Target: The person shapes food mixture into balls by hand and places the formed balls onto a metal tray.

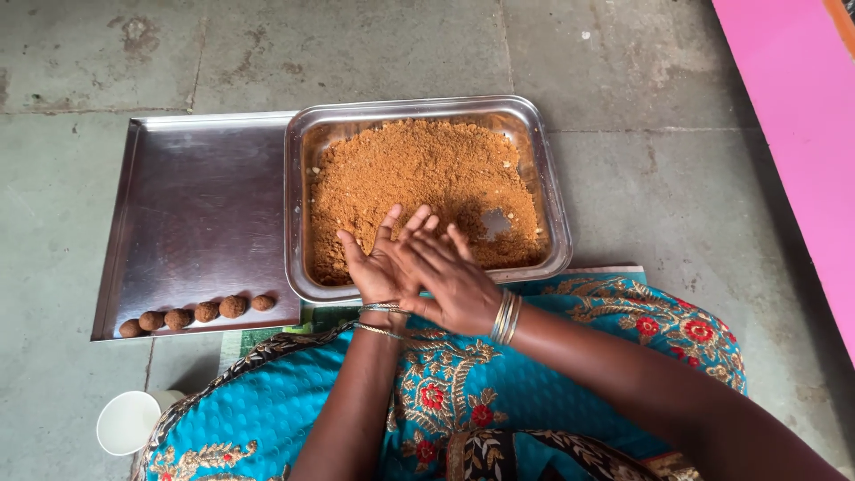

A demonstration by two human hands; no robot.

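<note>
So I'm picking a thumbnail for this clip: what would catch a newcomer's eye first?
The deep steel tray heaped with brown crumbly mixture at centre, with the left hand and right hand pressed together over its near edge. Then the row of small brown balls on the flat steel tray at left.

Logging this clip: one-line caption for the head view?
Left hand and right hand pressed together over a pan of brown crumbs; six balls on a flat tray.

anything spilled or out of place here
Nothing stands out. The brown crumbly mixture stays inside the deep steel tray, six rolled balls sit in a row on the flat tray, and the white cup stands upright on the floor.
</note>
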